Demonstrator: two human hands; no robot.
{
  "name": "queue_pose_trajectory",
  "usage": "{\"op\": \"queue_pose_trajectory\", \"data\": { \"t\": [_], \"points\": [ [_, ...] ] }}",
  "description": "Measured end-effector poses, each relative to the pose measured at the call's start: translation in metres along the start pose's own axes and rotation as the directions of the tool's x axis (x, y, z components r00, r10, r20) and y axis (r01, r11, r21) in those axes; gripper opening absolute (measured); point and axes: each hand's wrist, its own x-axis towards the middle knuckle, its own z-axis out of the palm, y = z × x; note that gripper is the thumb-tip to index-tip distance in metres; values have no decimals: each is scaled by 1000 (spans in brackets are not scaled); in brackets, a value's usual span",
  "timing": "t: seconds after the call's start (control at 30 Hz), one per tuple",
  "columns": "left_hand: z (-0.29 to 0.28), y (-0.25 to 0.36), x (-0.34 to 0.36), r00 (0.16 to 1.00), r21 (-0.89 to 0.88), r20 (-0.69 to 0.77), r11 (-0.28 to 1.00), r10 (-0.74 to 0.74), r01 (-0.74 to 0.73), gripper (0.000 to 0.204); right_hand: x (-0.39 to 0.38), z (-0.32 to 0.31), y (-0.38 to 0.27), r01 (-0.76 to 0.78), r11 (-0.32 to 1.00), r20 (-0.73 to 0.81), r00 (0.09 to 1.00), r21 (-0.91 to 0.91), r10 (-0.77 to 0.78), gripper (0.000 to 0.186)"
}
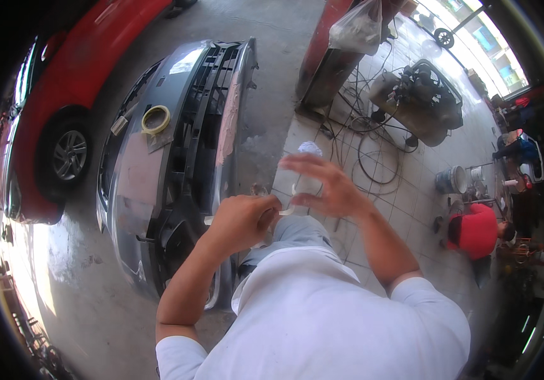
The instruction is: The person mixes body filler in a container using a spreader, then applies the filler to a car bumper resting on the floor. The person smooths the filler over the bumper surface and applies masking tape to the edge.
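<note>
Strip of thin off-white material (288,211) sits, in the head view, in the left hand (245,218), its grip narrow, fingers curled round and the strip jutting out toward the right. The right hand (330,188), blurred, holds its grip wide, thumb and fingers apart beside the strip's curled end; whether they touch, I cannot tell. Left of the hands lies a grey plastic car bumper with pinkish patches (180,164), bearing a yellow ring-shaped roll of tape (151,130). Farther left stands a red car (94,44).
</note>
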Motion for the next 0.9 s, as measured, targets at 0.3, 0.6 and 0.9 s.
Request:
{"op": "queue_pose_trajectory", "data": {
  "t": [0.3,0.6,0.9],
  "points": [
    [-61,-113,111,976,44,60,978,-207,205,18,105,30,120,-230,960,290,941,161,177,21],
    [-80,-315,251,976,158,-216,985,-28,63,12,248,88,296,-134,979,-22,991,-153,132,13],
    [-62,-405,324,932,481,-362,863,31,158,22,301,134,387,-253,924,-251,951,-287,182,13]
  ]
}}
